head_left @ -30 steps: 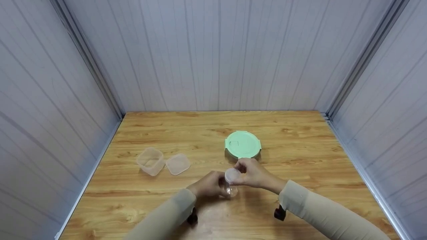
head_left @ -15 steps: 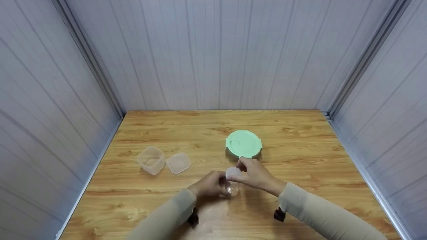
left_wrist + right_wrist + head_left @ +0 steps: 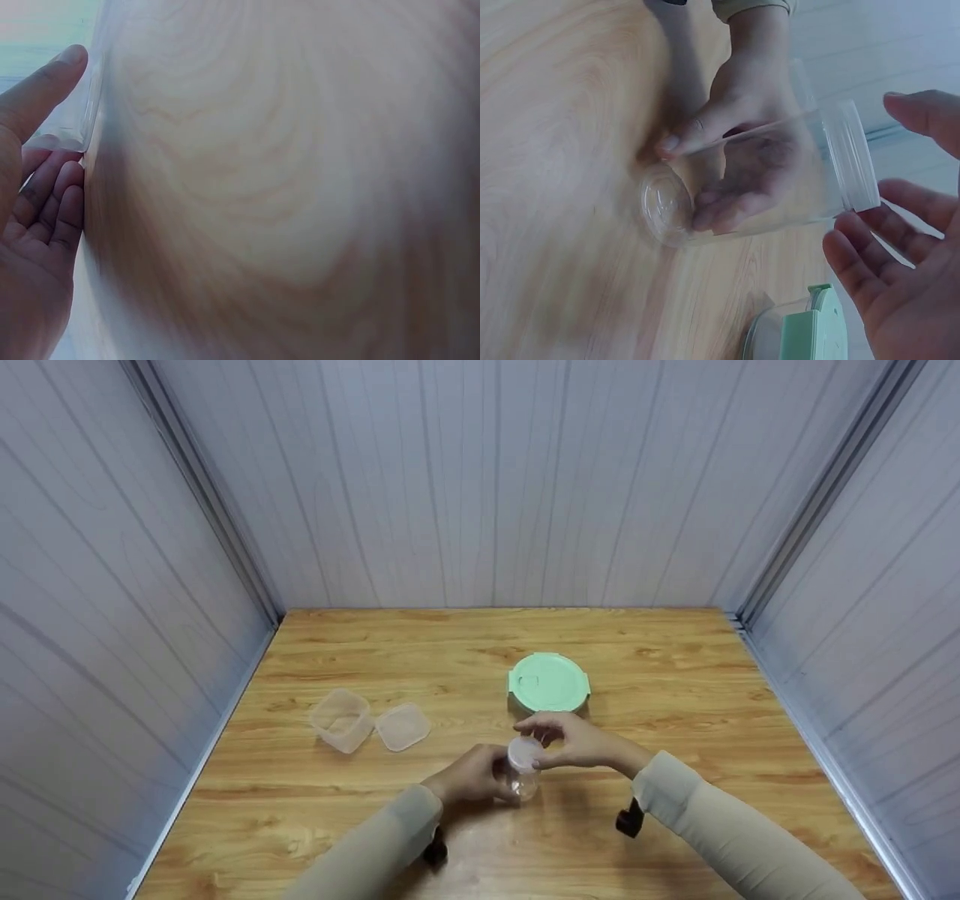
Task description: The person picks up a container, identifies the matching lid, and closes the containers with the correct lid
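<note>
A clear cylindrical jar (image 3: pixel 528 786) stands upright on the wooden table, with a whitish screw lid (image 3: pixel 523 753) on its top. My left hand (image 3: pixel 469 775) grips the jar's body from the left, thumb and fingers on either side, as the right wrist view shows through the see-through wall. My right hand (image 3: pixel 576 741) is at the lid with fingers spread. In the right wrist view the thumb (image 3: pixel 922 114) is apart from the lid, while some fingertips (image 3: pixel 847 225) are at its edge. Only part of the jar shows in the left wrist view, beside my left hand (image 3: pixel 37 210).
Just behind my right hand sits a round container with a mint-green clip lid (image 3: pixel 548 682). To the left are an open translucent square box (image 3: pixel 337 741) and a flat square lid (image 3: pixel 403 727). Pale panel walls (image 3: pixel 465 487) enclose the table's back and sides.
My right hand has loosened from the jar lid: its fingers have spread and the thumb has come off the lid's top. My left hand stays in place on the jar.
</note>
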The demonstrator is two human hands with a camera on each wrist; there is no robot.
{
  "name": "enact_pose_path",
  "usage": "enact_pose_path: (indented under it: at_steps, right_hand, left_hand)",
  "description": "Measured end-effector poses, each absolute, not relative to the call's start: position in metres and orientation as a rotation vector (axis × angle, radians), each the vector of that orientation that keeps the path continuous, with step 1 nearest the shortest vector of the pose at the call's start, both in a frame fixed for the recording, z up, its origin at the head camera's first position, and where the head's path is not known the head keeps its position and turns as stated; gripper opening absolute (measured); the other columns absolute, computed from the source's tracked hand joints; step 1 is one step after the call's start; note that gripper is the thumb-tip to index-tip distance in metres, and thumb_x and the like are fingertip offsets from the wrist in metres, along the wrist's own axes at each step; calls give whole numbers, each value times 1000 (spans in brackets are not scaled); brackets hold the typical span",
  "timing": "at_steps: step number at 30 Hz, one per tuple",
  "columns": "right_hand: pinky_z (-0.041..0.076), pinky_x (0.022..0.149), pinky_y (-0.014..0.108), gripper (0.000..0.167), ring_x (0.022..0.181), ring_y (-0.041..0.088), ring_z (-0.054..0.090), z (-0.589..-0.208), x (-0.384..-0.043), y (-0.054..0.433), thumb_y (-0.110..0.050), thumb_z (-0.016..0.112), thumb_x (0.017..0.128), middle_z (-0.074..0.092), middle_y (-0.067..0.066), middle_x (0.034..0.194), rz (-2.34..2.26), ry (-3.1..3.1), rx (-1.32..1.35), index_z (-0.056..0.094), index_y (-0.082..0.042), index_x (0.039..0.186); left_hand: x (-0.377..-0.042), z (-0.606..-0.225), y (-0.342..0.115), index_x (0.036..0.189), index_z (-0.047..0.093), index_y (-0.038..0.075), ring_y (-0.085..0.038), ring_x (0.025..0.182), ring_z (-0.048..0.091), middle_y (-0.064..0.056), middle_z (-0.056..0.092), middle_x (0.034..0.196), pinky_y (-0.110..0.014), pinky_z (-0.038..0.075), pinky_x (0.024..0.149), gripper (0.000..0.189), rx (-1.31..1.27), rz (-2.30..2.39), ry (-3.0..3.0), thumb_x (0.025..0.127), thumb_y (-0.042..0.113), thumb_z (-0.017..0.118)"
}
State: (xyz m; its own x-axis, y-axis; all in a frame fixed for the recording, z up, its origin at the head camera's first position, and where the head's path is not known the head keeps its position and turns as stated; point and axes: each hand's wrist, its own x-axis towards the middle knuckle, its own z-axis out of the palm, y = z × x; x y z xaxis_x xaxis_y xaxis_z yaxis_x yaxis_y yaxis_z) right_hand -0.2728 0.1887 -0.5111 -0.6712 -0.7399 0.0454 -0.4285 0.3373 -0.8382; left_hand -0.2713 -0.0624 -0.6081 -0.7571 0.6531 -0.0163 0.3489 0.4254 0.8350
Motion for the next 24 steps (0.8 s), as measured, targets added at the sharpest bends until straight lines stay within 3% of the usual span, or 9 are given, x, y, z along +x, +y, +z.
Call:
enact_pose_path:
  at_steps: [7,14,24]
  right_hand:
    - [61,98,35,52,107,11,67,-516,-278,188,-4,86,87,72,24,128,-1303,2220,-1039,69,8,135]
    - [61,97,47,48,98,10,67,-517,-274,183,-6,92,83,76,20,118,-1325,2284,-899,72,6,126]
    - [54,78,22,45,87,11,62,-523,-261,175,-14,97,79,71,8,99,-1403,2386,-770,66,1,108]
  left_hand:
    - [-273,-609,-62,120,78,11,-2,88,60,9,73,100,-21,53,83,45,859,1256,2338,80,16,98]
    - [-273,-611,-62,120,78,12,-2,87,60,10,73,99,-21,51,81,44,869,1273,2336,81,17,98]
    - [-273,-611,-63,116,78,13,0,84,60,11,70,96,-19,52,77,42,887,1287,2325,80,16,99]
